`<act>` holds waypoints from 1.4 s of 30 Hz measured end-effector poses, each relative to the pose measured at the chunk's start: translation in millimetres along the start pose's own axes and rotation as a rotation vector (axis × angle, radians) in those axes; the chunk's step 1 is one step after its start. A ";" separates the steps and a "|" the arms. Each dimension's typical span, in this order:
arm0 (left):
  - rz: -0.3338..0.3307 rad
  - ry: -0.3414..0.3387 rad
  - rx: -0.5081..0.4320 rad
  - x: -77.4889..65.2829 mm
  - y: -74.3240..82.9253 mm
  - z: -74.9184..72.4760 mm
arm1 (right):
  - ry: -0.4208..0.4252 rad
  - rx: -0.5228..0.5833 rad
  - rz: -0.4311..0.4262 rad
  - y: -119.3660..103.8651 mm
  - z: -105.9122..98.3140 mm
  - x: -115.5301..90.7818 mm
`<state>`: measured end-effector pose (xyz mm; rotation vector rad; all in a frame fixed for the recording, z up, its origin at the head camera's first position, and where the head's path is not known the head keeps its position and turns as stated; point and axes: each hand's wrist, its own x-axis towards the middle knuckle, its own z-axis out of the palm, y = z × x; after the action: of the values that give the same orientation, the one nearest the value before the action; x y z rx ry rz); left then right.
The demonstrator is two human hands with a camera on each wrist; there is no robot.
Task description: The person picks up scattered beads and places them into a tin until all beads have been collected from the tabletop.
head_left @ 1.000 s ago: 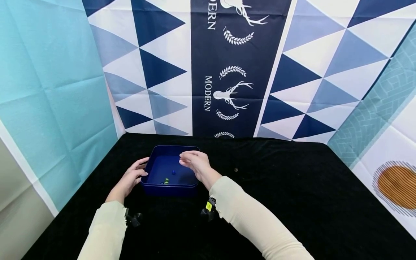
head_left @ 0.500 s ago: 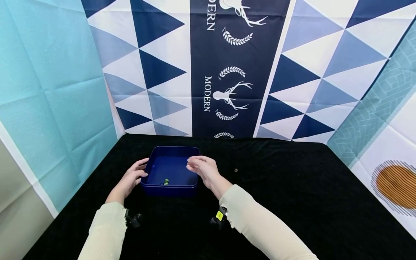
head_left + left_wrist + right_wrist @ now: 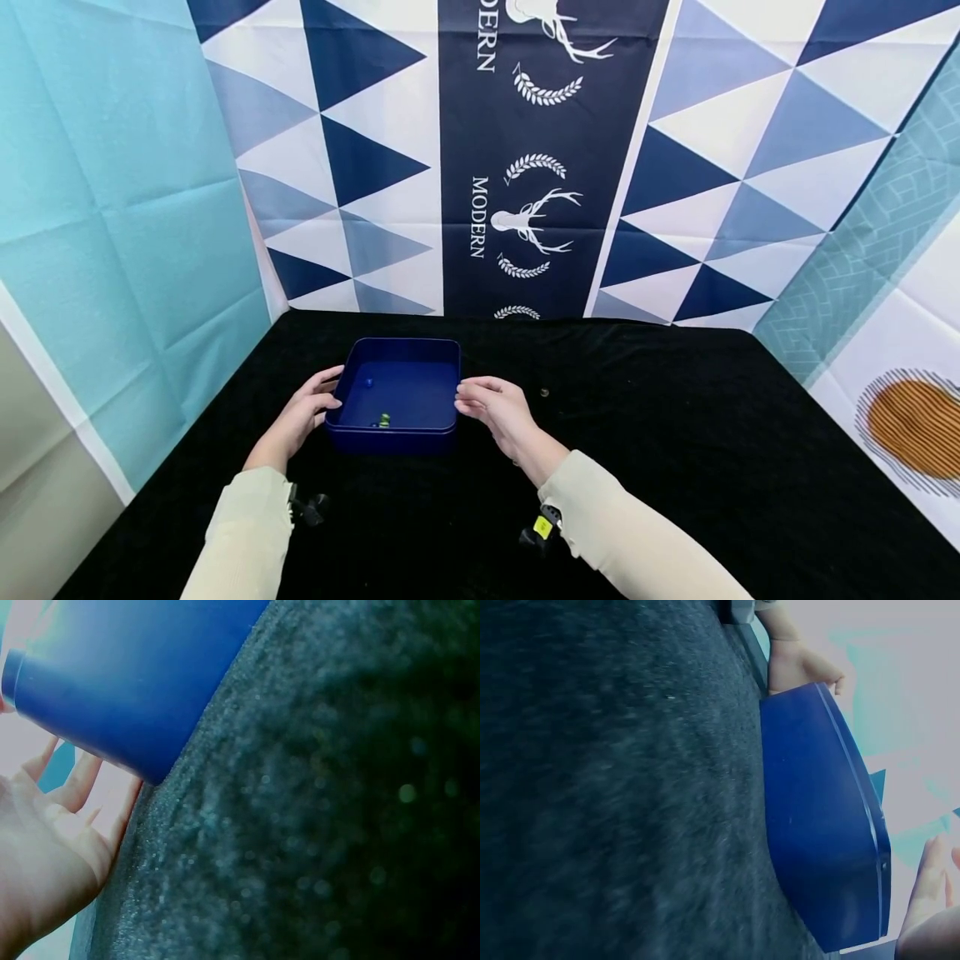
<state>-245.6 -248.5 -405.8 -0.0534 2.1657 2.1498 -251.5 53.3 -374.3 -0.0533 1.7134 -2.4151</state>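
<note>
A dark blue rectangular box without a lid stands on a black cloth. My left hand rests along its left side, fingers extended against the outer wall and thumb at the rim. The left wrist view shows the same hand with its palm beside the blue wall. A small blue marble lies inside the box towards the back left. Small green marbles lie by the near wall, beside a darker one. My right hand is just beside the right rim, fingers loosely bent; nothing shows between them.
On the black cloth, right of the box, lies a small brownish round piece. A patterned curtain hangs behind the table, and a light blue one hangs at the left.
My right hand has moved right, from above the box to outside its right rim. Inside, the blue marble rolled left, then slightly back to the right. My left hand has stayed still.
</note>
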 end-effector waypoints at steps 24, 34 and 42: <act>-0.021 0.005 -0.001 -2.1 0.4 3.4 | 0.097 -0.020 0.038 -4.9 -98.3 -39.3; -0.022 0.009 0.011 0.2 -0.5 1.5 | 0.046 -0.142 0.117 -14.9 -123.2 -56.5; 0.011 -0.005 0.021 -0.9 -2.0 0.4 | 0.027 -0.279 0.203 -17.0 -138.8 -69.2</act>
<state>-244.5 -248.2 -407.7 -0.0354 2.1908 2.1299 -204.0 199.8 -399.7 0.1113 1.9519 -2.0310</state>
